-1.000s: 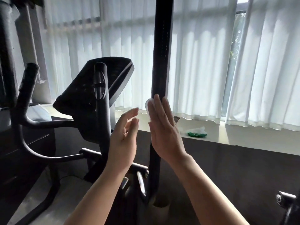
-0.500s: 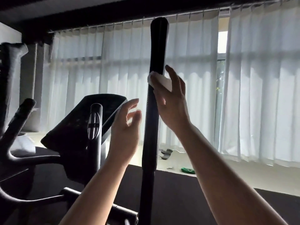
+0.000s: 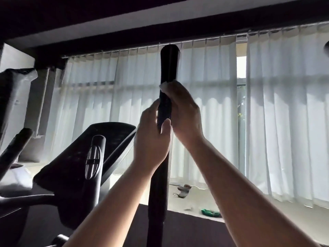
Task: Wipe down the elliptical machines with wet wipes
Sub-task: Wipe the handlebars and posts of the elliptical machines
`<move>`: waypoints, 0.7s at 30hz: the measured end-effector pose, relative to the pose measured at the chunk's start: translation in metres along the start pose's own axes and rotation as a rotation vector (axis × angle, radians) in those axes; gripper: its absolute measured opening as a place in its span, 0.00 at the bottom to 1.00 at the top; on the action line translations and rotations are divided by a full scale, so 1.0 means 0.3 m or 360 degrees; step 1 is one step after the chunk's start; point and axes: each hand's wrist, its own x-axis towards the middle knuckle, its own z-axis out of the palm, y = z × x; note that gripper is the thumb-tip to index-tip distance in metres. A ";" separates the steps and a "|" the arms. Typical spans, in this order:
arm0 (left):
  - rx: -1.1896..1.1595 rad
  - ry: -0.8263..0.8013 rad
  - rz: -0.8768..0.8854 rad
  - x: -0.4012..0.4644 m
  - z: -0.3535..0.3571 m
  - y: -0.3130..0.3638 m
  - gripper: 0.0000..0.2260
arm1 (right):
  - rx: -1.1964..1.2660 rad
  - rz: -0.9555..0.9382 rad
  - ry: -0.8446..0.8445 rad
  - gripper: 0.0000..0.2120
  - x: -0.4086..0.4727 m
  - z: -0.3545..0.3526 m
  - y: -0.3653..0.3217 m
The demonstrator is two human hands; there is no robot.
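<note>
Two hands work one upright handlebar (image 3: 166,107) of the elliptical machine; the console (image 3: 83,157) sits to the left. The left hand (image 3: 151,138) wraps the bar from the left, thumb across its front, steadying it. Just above and to the right, the right hand (image 3: 185,113) curls round the bar and presses the wet wipe (image 3: 164,85) against it. Recommended technique: maintain the lower grip, keep the wipe fully around the bar, and cover the rounded top end.
</note>
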 end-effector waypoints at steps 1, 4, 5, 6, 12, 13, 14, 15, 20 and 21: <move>0.0084 -0.0015 0.0060 0.037 0.008 0.004 0.24 | 0.0010 0.0068 0.0021 0.11 0.066 0.014 0.029; 0.0208 0.0011 0.0139 0.082 0.037 -0.022 0.27 | 0.0007 0.0115 -0.0023 0.17 0.238 0.027 0.094; 0.0221 0.0040 0.0172 0.076 0.050 -0.036 0.28 | -0.0017 0.0059 -0.0069 0.18 0.285 0.022 0.113; 0.0215 0.0086 0.0203 0.065 0.062 -0.046 0.29 | -0.0054 0.0012 -0.0112 0.18 0.326 0.014 0.130; 0.0240 0.0249 0.0280 0.053 0.098 -0.080 0.28 | -0.0014 -0.0095 0.0151 0.14 0.422 0.029 0.184; 0.0235 0.0236 0.0284 0.054 0.098 -0.083 0.28 | -0.0006 -0.0062 0.0257 0.13 0.413 0.037 0.184; 0.0235 0.0239 0.0293 0.056 0.099 -0.085 0.28 | -0.0004 0.0002 0.0353 0.13 0.397 0.049 0.184; 0.0246 0.0253 0.0306 0.058 0.101 -0.087 0.28 | 0.0009 0.0085 0.0432 0.13 0.378 0.059 0.182; 0.0296 0.0313 0.0347 0.064 0.116 -0.102 0.26 | 0.0150 0.0508 0.0538 0.10 0.275 0.060 0.155; 0.0294 0.0317 0.0347 0.066 0.119 -0.103 0.25 | 0.0161 0.0560 0.0499 0.10 0.248 0.053 0.142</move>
